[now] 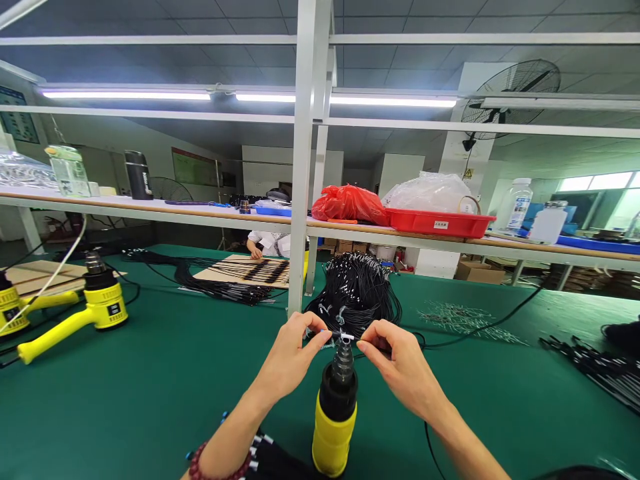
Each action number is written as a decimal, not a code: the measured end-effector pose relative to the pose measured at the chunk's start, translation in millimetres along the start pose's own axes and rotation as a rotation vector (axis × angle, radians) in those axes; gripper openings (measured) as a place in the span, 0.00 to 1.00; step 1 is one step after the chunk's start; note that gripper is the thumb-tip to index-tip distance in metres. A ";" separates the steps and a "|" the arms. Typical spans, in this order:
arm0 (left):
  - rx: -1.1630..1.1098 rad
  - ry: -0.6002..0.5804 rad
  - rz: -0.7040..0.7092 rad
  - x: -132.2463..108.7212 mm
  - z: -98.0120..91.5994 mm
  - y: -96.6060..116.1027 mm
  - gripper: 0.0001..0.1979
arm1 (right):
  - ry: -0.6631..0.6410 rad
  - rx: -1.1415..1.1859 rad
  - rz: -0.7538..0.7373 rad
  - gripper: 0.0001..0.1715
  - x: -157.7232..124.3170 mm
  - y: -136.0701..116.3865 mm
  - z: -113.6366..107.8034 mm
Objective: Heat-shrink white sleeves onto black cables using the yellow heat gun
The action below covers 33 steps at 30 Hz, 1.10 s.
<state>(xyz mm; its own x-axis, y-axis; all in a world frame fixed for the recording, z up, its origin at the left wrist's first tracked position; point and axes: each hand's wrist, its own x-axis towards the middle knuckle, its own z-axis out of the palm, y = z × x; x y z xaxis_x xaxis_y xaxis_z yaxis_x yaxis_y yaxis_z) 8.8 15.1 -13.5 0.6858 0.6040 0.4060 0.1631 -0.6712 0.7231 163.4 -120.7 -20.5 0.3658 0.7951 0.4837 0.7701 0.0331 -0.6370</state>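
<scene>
My left hand (pixel 283 358) and my right hand (pixel 404 365) are both closed in a pinch, one on each side of a thin black cable. A short white sleeve (pixel 347 337) on the cable shows between my fingertips. It lies just over the metal nozzle (pixel 343 363) of a yellow and black heat gun (pixel 334 427), which stands upright with its nozzle pointing up. Whether the sleeve touches the nozzle I cannot tell. From my right hand the black cable (pixel 434 450) trails down toward the table's front. Black cables with white ends (pixel 267 440) lie partly hidden beneath my left forearm.
A heap of black cables (pixel 363 290) sits behind the heat gun. Thin clear strands (pixel 467 320) are scattered at right, near more cables (pixel 595 373). Another yellow heat gun (pixel 105 300) stands at left. A shelf (pixel 370 232) crosses above the table; a co-worker's hand (pixel 256 253) shows beyond.
</scene>
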 end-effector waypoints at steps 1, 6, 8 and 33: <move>-0.008 0.004 -0.006 -0.1 -0.5 -0.2 0.11 | -0.009 -0.005 0.000 0.11 -0.4 -0.1 -0.9; -0.035 -0.031 -0.007 0.9 -1.6 -1.0 0.13 | -0.051 -0.050 -0.027 0.17 -1.2 -3.3 -4.4; -0.023 -0.050 0.011 1.6 -0.9 -0.9 0.18 | -0.049 -0.045 -0.025 0.17 -0.7 -4.9 -5.1; 0.011 -0.020 0.053 -0.7 0.2 2.0 0.10 | -0.001 -0.027 -0.042 0.11 1.7 2.2 -1.8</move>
<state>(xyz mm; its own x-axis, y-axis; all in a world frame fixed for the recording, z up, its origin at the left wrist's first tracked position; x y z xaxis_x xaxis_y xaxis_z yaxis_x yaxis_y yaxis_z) 8.8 13.3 -12.4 0.7077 0.5591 0.4319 0.1345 -0.7067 0.6946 166.6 -120.3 -19.9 0.3324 0.7938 0.5093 0.7986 0.0504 -0.5997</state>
